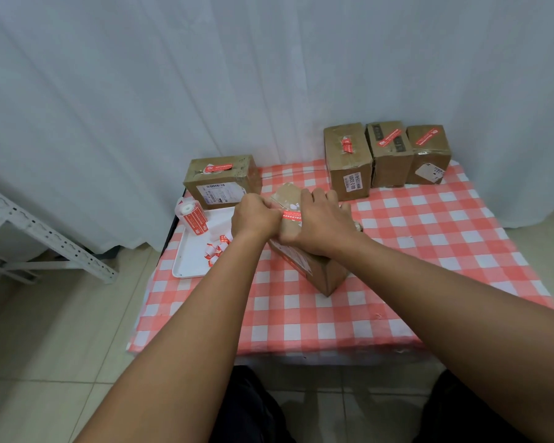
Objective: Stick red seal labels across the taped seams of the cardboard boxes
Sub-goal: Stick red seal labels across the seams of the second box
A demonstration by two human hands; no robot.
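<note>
The left hand pinches the red seal label with curled fingers; the right hand presses it flat-fingered onto the cardboard box.

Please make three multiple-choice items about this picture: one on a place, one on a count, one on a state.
1. Where is the label roll?
A. on the white tray
B. on the floor
C. on a box

2. How many boxes stand in the far right row?
A. one
B. three
C. five

3. What does the right hand do?
A. hangs idle
B. lifts the tray
C. rests on the middle box

Answers: 1 A, the roll lies at the tray's far end. 2 B, three stand side by side. 3 C, it lies over the box top beside the red label.
</note>
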